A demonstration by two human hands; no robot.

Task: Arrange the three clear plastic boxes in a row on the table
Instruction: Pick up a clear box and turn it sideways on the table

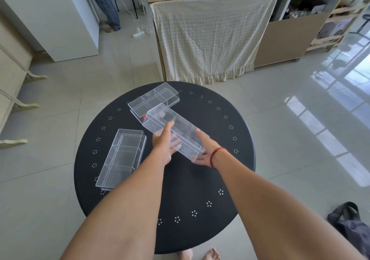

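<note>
Leftmost, one clear box [122, 158] lies near the round black bench's [180, 219] left edge. Centrally, the left hand [163, 142] and right hand [206, 153] clasp a second box [176, 132] between them, seemingly lifted, its far end over the third box [153, 99] by the far edge.

Cream cloth [210, 39] draped over wooden counter [284, 39] at 12 o'clock. White cabinet [50, 19] at 10. Power strip [137, 34] on floor, 11. Dark bag [352, 225] at 4.
</note>
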